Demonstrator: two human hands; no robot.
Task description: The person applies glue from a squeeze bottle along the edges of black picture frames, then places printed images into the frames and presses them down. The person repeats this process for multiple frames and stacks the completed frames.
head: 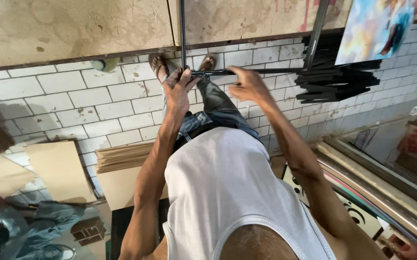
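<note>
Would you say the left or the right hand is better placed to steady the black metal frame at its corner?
Probably the left hand: it grips the black metal frame at the corner, while the right hand rests further along.

Left of the upright dark rod (183, 29), white-tiled floor (64, 103) lay open. Right of the rod, a stack of black metal bars (338, 79) and a leaning painted canvas (374, 29) blocked passage; behind it stood the stained wall panel (73, 26).
</note>
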